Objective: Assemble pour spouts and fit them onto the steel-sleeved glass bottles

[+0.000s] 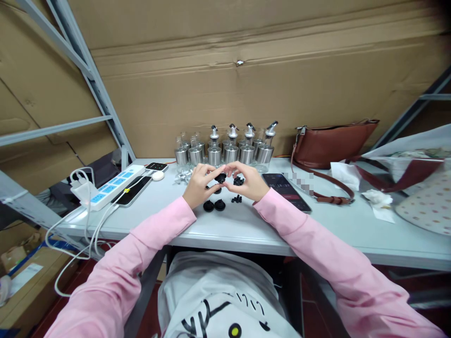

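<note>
Over the middle of the table, my left hand [201,184] grips a round, ridged black stopper [221,178] between thumb and fingers. My right hand [248,180] meets it from the other side, its thumb and fingers curved and their tips at the stopper's edge. Two more black stoppers [214,205] lie on the table just below. Small black pieces [237,199] sit in a little group under my right hand, and another black cluster [238,180] shows behind it. Metallic spout parts [183,176] lie left of my left hand.
Several glass bottles with steel sleeves [230,154] stand behind my hands, some topped with pour spouts. A phone [286,191] lies to the right, near a brown handbag [331,143]. At left are a power strip [116,187], cables and another phone [136,190].
</note>
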